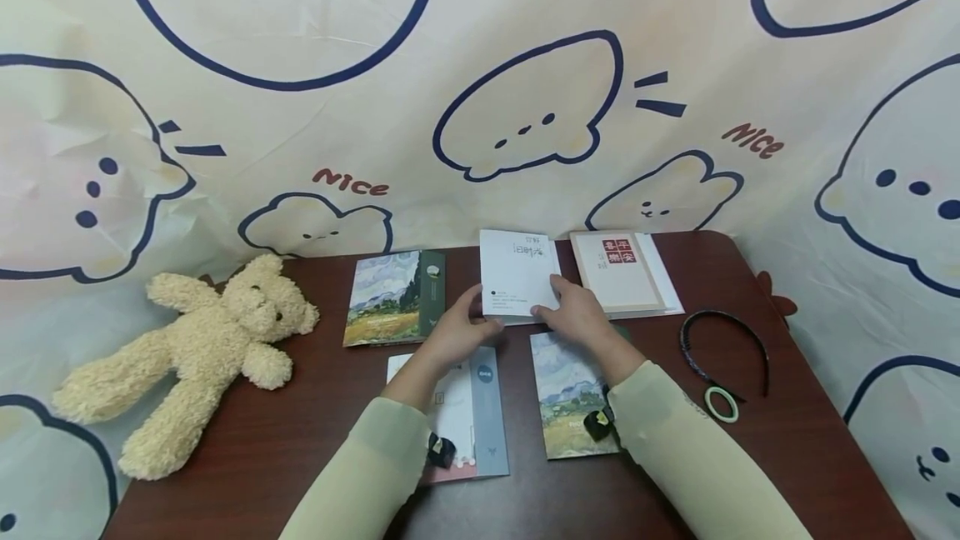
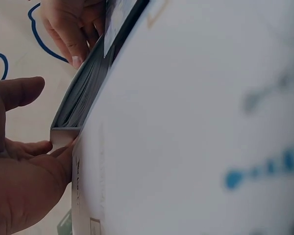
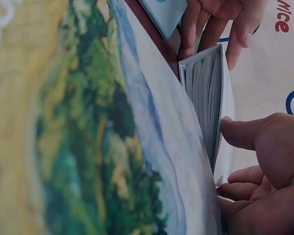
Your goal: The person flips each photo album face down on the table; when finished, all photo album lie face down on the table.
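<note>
A thick white book [image 1: 517,269] with dark lettering lies near the back edge of the table, its page block [image 3: 203,83] facing the person. My right hand [image 1: 576,311] pinches its right side; in the right wrist view the thumb is on the cover and the fingers are at the lower corner. At the other side is my left hand [image 1: 459,327], fingertips touching the book's corner, the thumb [image 2: 24,92] standing away from the cover. Below the hands lie a white and blue booklet [image 1: 491,415] and a landscape-painting booklet [image 1: 562,398], both partly hidden by the forearms.
Left of the hands lies another landscape-painting book [image 1: 384,298] with a green strip. A cream book with red print [image 1: 618,273] rests on a white one at the right. A teddy bear [image 1: 217,340], a dark headband [image 1: 723,315] and a pale green ring [image 1: 711,401] lie at the sides.
</note>
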Motion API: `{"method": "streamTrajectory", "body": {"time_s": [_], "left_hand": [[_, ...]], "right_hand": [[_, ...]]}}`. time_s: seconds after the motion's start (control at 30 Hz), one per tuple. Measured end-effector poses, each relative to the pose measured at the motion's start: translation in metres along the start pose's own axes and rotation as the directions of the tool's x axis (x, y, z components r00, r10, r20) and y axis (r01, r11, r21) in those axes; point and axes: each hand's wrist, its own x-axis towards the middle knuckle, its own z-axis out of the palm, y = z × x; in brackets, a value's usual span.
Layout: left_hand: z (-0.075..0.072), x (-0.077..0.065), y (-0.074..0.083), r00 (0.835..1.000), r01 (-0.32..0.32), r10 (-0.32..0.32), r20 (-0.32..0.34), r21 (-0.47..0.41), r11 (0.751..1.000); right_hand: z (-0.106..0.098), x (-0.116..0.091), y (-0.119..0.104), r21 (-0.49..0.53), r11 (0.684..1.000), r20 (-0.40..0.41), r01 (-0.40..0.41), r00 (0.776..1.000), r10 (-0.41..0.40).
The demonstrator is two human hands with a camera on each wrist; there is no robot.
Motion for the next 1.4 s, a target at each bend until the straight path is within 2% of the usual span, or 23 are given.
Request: {"method": "streamTrajectory", "body": {"time_s": [0.4, 0.6, 0.93, 1.1, 1.23, 1.4], "left_hand": [[-0.014, -0.004, -0.009, 1.0, -0.009, 0.009, -0.024, -0.007, 1.0], [-0.021, -0.005, -0.01, 0.999, 0.016, -0.016, -0.042, 0.004, 1.0], [-0.028, -0.008, -0.016, 0.996, 0.021, -0.023, -0.081, -0.018, 1.0], [-0.031, -0.01, -0.016, 0.994, 0.002, -0.004, -0.109, -0.023, 1.0], [-0.034, -0.012, -0.017, 0.991, -0.013, 0.014, -0.135, 0.006, 1.0], [-0.038, -0.015, -0.017, 0.989, -0.067, 0.071, -0.129, 0.034, 0.997]], "right_hand": [[0.012, 0.004, -0.01, -0.002, 1.0, 0.014, 0.017, 1.0, -0.017], [0.019, 0.006, -0.015, 0.023, 0.999, -0.005, 0.034, 0.999, -0.034], [0.032, 0.003, -0.03, 0.08, 0.996, -0.03, 0.031, 0.999, -0.029], [0.034, 0.002, -0.034, 0.085, 0.996, -0.039, 0.029, 0.999, -0.026], [0.037, 0.002, -0.036, 0.098, 0.995, -0.038, 0.027, 0.999, -0.023], [0.04, 0.003, -0.039, 0.113, 0.993, -0.04, 0.02, 0.999, -0.016]]}}
